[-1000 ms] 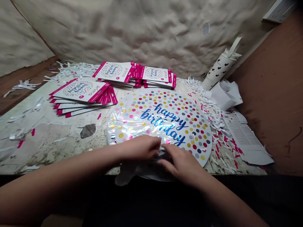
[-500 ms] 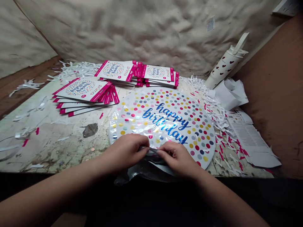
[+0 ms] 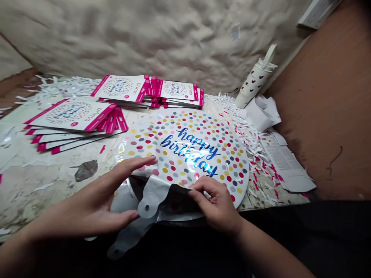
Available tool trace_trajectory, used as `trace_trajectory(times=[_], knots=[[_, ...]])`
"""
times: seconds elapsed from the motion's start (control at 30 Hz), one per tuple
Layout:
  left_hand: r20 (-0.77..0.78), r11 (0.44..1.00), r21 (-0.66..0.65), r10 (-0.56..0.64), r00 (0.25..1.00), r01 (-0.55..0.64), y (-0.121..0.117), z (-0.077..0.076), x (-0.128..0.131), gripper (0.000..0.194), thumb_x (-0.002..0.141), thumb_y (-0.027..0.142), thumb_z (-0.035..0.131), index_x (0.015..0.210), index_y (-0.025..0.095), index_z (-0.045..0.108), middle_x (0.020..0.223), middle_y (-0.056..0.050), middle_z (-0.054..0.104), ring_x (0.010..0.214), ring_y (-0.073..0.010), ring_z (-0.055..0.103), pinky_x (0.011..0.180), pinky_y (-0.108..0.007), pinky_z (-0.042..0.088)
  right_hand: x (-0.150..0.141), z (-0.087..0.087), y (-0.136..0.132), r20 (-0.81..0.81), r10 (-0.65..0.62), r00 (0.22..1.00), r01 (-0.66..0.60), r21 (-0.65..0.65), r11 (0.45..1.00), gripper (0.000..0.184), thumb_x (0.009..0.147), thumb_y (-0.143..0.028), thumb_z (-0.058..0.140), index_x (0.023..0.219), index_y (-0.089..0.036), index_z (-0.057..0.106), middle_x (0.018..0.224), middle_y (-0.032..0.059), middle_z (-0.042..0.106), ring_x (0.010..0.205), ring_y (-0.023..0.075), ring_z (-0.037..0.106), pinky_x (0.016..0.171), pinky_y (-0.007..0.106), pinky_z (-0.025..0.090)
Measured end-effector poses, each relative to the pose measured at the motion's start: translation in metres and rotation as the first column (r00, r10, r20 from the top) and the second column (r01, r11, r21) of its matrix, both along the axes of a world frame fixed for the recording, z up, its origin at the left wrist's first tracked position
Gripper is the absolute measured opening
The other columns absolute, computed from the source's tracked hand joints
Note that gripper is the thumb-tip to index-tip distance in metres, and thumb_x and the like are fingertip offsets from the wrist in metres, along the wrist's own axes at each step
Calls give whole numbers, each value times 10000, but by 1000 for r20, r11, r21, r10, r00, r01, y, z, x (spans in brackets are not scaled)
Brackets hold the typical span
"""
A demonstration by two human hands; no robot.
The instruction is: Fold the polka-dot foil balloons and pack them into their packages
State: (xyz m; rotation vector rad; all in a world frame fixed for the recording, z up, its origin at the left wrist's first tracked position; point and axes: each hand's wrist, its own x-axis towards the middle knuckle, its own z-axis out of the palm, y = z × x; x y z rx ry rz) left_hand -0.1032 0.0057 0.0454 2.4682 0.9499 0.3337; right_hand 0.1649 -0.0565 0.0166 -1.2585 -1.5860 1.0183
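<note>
A flat, round foil balloon [image 3: 185,146] printed with coloured dots and blue "happy birthday" lettering lies on the worktable, its near part lifted and folded back over the front edge. My right hand [image 3: 216,202] pinches that near edge between thumb and fingers. Beside it on the left, my left hand [image 3: 95,202] is open, thumb and fingers spread around a silvery tab [image 3: 155,191] with a round hole. Below hangs a second holed tab [image 3: 124,243]. Dark inner film shows between the layers.
Flat "prima" packets are stacked at the left [image 3: 72,116], back middle [image 3: 121,88] and back right [image 3: 178,90]. A heart-patterned tumbler [image 3: 253,83] leans near crumpled white paper [image 3: 261,112]. Paper shreds [image 3: 257,146] and a flattened carton piece [image 3: 285,162] lie at the right.
My left hand has let go of the balloon's edge and opened out to the left. The silvery tabs have come into sight. The camera view has shifted to the right.
</note>
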Motion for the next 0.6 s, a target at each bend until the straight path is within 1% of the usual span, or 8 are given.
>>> trace_trajectory(times=[0.07, 0.13, 0.2, 0.3, 0.37, 0.43, 0.53, 0.6], knots=[[84, 1000, -25, 1, 997, 1, 1, -7, 9, 553, 785, 229, 606, 1294, 293, 400, 1223, -55, 556, 1065, -210, 547, 904, -312, 447, -2, -4, 1, -23, -52, 998, 51, -33, 998, 132, 761, -257, 617, 645, -195, 611, 650, 10, 593, 649, 138, 543, 644, 272, 446], [186, 999, -5, 35, 982, -35, 1, -14, 20, 228, 812, 197, 572, 1031, 260, 576, 990, -26, 639, 908, -166, 599, 805, -254, 476, -2, -9, 5, -68, -117, 991, 110, -105, 988, 191, 688, -263, 684, 562, -189, 561, 594, -12, 550, 598, 121, 506, 601, 256, 430], [258, 997, 27, 69, 964, -78, 0, -19, 29, 76, 822, 173, 539, 834, 217, 599, 831, -17, 633, 794, -140, 602, 717, -220, 482, -3, -12, 9, -127, -175, 976, 148, -196, 969, 286, 615, -260, 733, 506, -186, 479, 548, -43, 484, 552, 99, 458, 560, 235, 404], [304, 986, 127, 65, 950, -108, 1, -25, 35, 117, 817, 158, 513, 817, 206, 619, 797, -32, 642, 761, -139, 611, 686, -214, 490, -3, -12, 17, -262, -144, 954, 39, -369, 929, 329, 549, -268, 784, 540, -179, 467, 545, -70, 458, 520, 73, 435, 524, 209, 383], [329, 974, 201, 34, 944, -105, 2, -29, 33, 187, 820, 140, 493, 907, 216, 641, 857, -49, 666, 798, -146, 624, 717, -226, 498, -1, -13, 22, -408, -80, 910, -136, -475, 870, 271, 579, -307, 781, 641, -170, 556, 585, -59, 524, 528, 73, 481, 533, 207, 404], [355, 953, 288, -15, 935, -94, -1, -35, 29, 258, 821, 122, 497, 1013, 228, 632, 931, -62, 680, 872, -162, 624, 780, -262, 495, 2, -14, 28, -534, -135, 835, -226, -554, 801, 254, 613, -331, 765, 725, -167, 607, 623, -39, 585, 547, 87, 539, 544, 219, 439], [267, 923, 382, -74, 961, -35, -15, -37, 18, 266, 824, 117, 516, 1017, 255, 637, 944, -34, 702, 964, -186, 607, 935, -364, 423, 9, -17, 35, -614, -386, 688, -109, -613, 782, 240, 611, -323, 771, 725, -191, 605, 620, -44, 613, 563, 110, 585, 556, 243, 485], [111, 944, 327, -1, 994, -36, -26, -32, 8, 210, 842, 152, 499, 867, 271, 670, 836, 6, 715, 892, -175, 630, 955, -369, 407, 13, -17, 37, -644, -485, 592, -1, -603, 798, 223, 619, -312, 770, 735, -214, 608, 649, -49, 635, 620, 122, 611, 610, 256, 512]])
